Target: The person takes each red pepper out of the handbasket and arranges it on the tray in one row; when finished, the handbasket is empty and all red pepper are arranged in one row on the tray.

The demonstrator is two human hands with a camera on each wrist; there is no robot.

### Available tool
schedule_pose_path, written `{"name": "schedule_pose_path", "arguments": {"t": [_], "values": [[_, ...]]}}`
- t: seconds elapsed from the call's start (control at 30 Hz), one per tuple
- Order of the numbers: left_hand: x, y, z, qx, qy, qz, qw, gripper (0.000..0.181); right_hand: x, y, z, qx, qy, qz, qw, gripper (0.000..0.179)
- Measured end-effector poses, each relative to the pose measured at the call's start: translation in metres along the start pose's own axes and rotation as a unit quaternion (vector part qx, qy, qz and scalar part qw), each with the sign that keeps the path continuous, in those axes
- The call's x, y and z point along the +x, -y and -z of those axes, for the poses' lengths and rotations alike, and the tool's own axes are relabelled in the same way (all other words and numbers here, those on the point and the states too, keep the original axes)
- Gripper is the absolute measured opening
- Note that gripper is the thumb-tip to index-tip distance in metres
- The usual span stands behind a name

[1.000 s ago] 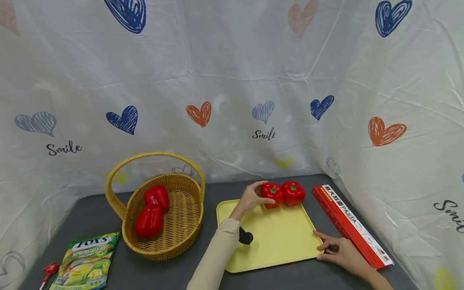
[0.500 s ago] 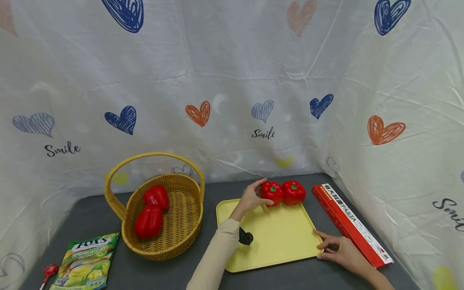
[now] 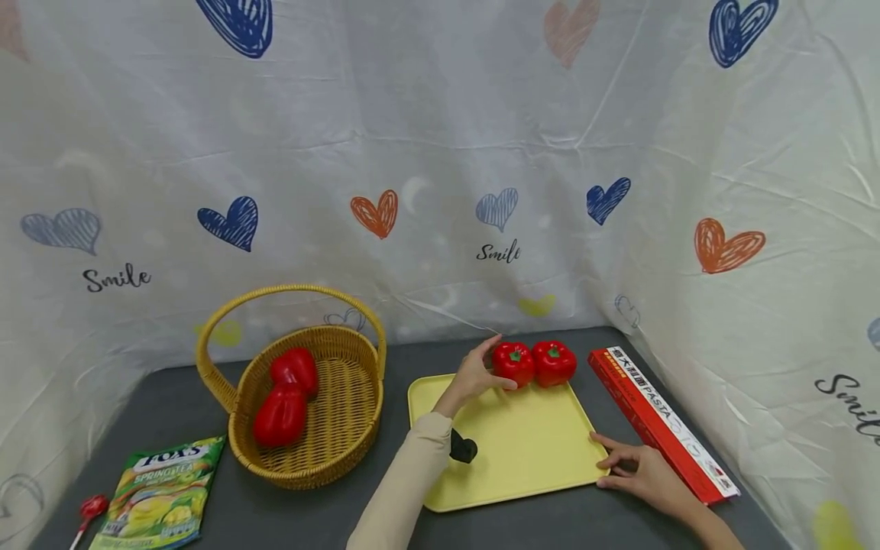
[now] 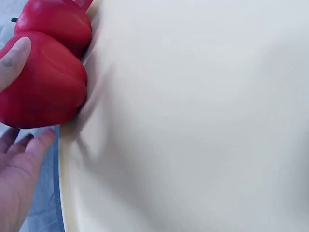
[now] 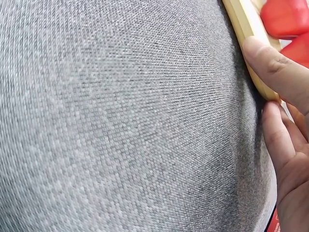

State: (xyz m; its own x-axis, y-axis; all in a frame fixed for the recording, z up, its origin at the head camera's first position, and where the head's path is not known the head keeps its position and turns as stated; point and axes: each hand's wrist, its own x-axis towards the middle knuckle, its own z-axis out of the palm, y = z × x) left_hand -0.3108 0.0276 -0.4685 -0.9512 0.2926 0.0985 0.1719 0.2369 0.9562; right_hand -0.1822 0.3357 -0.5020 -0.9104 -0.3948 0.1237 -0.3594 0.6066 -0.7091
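At the far edge of the yellow tray (image 3: 522, 443) two red bell peppers stand side by side. My left hand (image 3: 471, 378) holds the left bell pepper (image 3: 514, 364), thumb on one side and fingers on the other. The left wrist view shows the thumb laid on that pepper (image 4: 48, 87) and the fingertips close to its far side. Touching it is the second bell pepper (image 3: 554, 363). My right hand (image 3: 649, 475) pinches the tray's near right corner. In the right wrist view the thumb and fingers (image 5: 277, 135) meet at the tray's rim (image 5: 260, 87).
Left of the tray stands a wicker basket (image 3: 344, 451) with a tall handle and two red bell peppers (image 3: 282, 412) inside. A Fox's candy bag (image 3: 161, 493) and a lollipop (image 3: 92, 506) lie at left. A pasta box (image 3: 663, 424) lies at right, beside the right hand.
The whole head view has shifted slightly. Both hands, the peppers and the tray keep the same places relative to one another.
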Motion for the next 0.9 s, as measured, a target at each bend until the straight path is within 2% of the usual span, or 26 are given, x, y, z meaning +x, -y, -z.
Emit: {"name": "schedule_pose_path", "arguments": {"t": [0.13, 0.23, 0.37, 0.47, 0.53, 0.63, 0.8, 0.9], "values": [[-0.012, -0.009, 0.008, 0.019, -0.033, 0.003, 0.9993, 0.087, 0.002, 0.003, -0.002, -0.008, -0.002, 0.006, 1.0, 0.019], [-0.028, -0.023, 0.017, -0.004, -0.05, -0.009, 0.9987, 0.078, 0.003, 0.004, -0.002, -0.018, -0.003, 0.004, 0.9998, 0.018], [-0.058, -0.045, 0.038, -0.039, -0.055, -0.02, 0.9975, 0.065, 0.003, 0.007, -0.001, -0.022, -0.002, -0.004, 0.9998, 0.018], [-0.084, -0.058, 0.061, -0.044, -0.052, -0.02, 0.9975, 0.058, 0.003, 0.008, -0.001, -0.021, -0.005, -0.008, 0.9997, 0.018], [-0.102, -0.062, 0.081, -0.04, -0.052, -0.021, 0.9976, 0.055, 0.002, 0.009, -0.002, -0.023, -0.009, -0.007, 0.9997, 0.018], [-0.13, -0.065, 0.119, -0.025, -0.065, -0.002, 0.9976, 0.053, 0.002, 0.01, -0.002, -0.029, -0.01, -0.014, 0.9994, 0.019], [-0.169, -0.06, 0.193, 0.016, -0.114, 0.039, 0.9925, 0.052, 0.002, 0.012, -0.001, -0.055, -0.001, -0.051, 0.9972, 0.021], [-0.187, -0.055, 0.23, 0.052, -0.136, 0.069, 0.987, 0.052, 0.003, 0.014, -0.002, -0.074, 0.005, -0.062, 0.9953, 0.022]]}}
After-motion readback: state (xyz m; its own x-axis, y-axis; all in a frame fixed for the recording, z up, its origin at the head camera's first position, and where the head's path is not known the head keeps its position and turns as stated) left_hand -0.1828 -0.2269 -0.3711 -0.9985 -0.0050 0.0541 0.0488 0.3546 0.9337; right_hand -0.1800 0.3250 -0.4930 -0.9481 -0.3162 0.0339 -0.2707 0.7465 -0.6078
